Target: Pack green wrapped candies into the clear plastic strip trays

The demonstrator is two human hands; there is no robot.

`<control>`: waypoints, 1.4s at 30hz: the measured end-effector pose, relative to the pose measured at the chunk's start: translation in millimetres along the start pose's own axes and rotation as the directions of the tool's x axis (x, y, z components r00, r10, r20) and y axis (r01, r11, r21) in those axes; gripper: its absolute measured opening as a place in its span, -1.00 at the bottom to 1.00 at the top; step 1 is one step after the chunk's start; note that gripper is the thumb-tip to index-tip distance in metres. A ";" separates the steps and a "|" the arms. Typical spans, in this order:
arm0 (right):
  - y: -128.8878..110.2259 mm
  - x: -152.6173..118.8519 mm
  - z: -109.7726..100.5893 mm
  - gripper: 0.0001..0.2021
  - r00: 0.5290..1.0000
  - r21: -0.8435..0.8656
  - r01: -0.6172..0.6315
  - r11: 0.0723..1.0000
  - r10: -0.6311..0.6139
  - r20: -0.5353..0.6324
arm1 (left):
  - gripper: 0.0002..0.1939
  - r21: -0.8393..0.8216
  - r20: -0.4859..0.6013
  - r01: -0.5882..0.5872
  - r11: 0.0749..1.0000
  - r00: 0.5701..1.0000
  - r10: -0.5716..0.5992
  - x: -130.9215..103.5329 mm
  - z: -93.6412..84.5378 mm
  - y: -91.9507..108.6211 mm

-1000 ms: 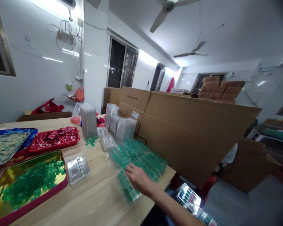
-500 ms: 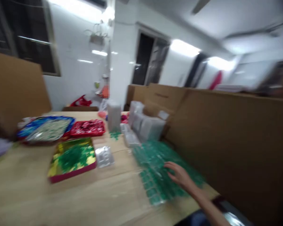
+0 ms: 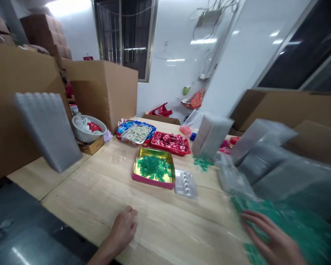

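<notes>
My right hand [image 3: 273, 239] is over the clear plastic blister trays with green pieces [image 3: 298, 224] at the lower right, its fingers stretched out and apart. Whether it touches them is blurred. My left hand [image 3: 124, 226] rests low on the wooden table [image 3: 187, 228] with its fingers curled in. What it holds, if anything, is hidden. Beyond the hands stands a gold-lined tin [image 3: 153, 183] with a heap of small green pieces [image 3: 154, 167] in it. A clear moulded plastic tray [image 3: 185, 183] lies against the tin's right side.
Behind the tin are a red tray [image 3: 171, 151] of red packets and a blue container [image 3: 121, 129] with a foil tray [image 3: 138, 133]. Stacked clear plastic trays stand at left [image 3: 49, 129] and right [image 3: 212, 136]. A white basket [image 3: 89, 137] and cardboard panels [image 3: 121, 92] edge the table.
The view has swung to the left, so the tin and trays appear further right. My left hand has come into view. My right hand is still over the green-filled trays.
</notes>
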State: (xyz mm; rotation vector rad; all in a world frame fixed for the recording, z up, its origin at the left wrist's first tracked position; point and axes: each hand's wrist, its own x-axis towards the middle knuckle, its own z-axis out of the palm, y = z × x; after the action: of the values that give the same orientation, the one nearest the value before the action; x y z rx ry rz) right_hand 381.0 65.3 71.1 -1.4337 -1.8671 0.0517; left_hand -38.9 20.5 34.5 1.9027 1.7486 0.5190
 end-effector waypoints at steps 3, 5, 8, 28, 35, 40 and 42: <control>-45.7 48.8 53.5 -0.80 0.985 0.119 0.059 0.991 -0.077 0.156 | -0.77 -0.032 0.061 -0.005 0.999 0.998 0.007 2.9 19.7 12.3; -75.0 80.9 96.2 -0.81 0.960 0.197 0.069 0.978 -0.119 0.253 | -0.76 -0.056 0.090 -0.006 0.998 0.996 0.011 6.0 30.2 21.1; -100.5 119.9 157.5 -0.75 0.898 0.190 0.030 0.981 -0.110 0.427 | -0.75 -0.078 0.115 -0.005 0.997 0.993 0.014 11.3 40.5 29.0; -135.5 96.8 183.5 -0.80 0.872 0.529 -0.157 0.834 -0.134 0.471 | -0.68 -0.936 0.061 0.143 0.321 0.965 -0.253 108.5 7.1 41.4; -149.9 59.0 178.5 -0.80 0.909 0.627 -0.226 0.746 -0.070 0.412 | -0.70 -0.963 0.172 0.214 0.165 0.957 -0.232 100.7 16.4 39.6; -141.2 52.4 190.5 -0.68 0.828 0.712 -0.498 0.495 0.029 0.560 | -0.75 -0.961 0.228 0.255 0.106 0.950 -0.215 100.9 12.0 39.6; -139.1 53.3 190.7 -0.76 0.795 0.683 -0.553 0.477 0.058 0.604 | -0.77 -0.959 0.236 0.263 0.107 0.948 -0.213 102.9 11.4 40.5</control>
State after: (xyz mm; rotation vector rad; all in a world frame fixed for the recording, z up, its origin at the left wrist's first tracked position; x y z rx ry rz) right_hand 153.3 135.7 29.5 -1.0413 -1.4882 1.4841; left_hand 10.8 119.5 43.8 0.5795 1.0341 1.1329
